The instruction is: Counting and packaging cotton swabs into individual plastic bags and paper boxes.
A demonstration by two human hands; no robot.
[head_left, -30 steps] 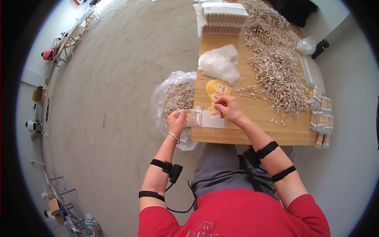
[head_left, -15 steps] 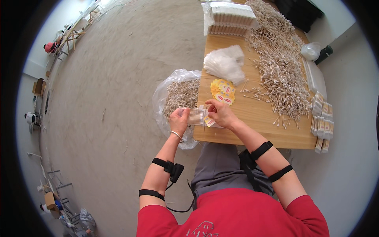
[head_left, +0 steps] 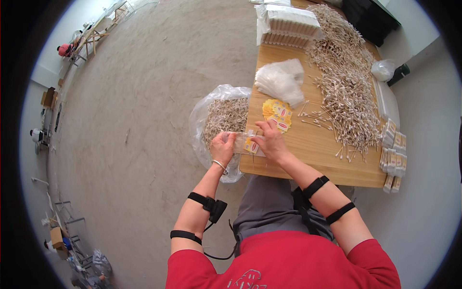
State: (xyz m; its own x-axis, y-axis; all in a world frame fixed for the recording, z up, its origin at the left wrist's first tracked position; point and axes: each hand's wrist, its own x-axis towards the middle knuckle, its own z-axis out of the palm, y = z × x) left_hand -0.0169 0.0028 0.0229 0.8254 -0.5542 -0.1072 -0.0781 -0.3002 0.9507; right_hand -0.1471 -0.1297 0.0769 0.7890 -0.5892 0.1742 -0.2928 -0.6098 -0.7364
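My left hand point(head_left: 224, 148) grips one end of a clear plastic bag of cotton swabs point(head_left: 242, 143), at the table's near left corner. The swabs lie side by side in it. A yellow-and-white card point(head_left: 251, 145) shows at the bag's right end. My right hand point(head_left: 271, 140) is closed there, thumb and bent fingers on the bag end beside the card. Whether it pinches the card too is hard to see. Just beyond my right hand lies a pile of similar yellow cards point(head_left: 277, 113).
Behind the cards lie flat clear bags point(head_left: 279, 79). A large heap of loose swabs point(head_left: 344, 82) covers the table's right side. Wrapped swab bundles point(head_left: 292, 26) stand at the back, and filled packs point(head_left: 394, 149) at the right edge. A plastic sack of swabs point(head_left: 224, 115) sits left of the table point(head_left: 308, 166).
The card has moved slightly left over the swabs at the bag's end, and my right thumb has come onto that end. My left hand keeps its grip. The whole view has shifted slightly.
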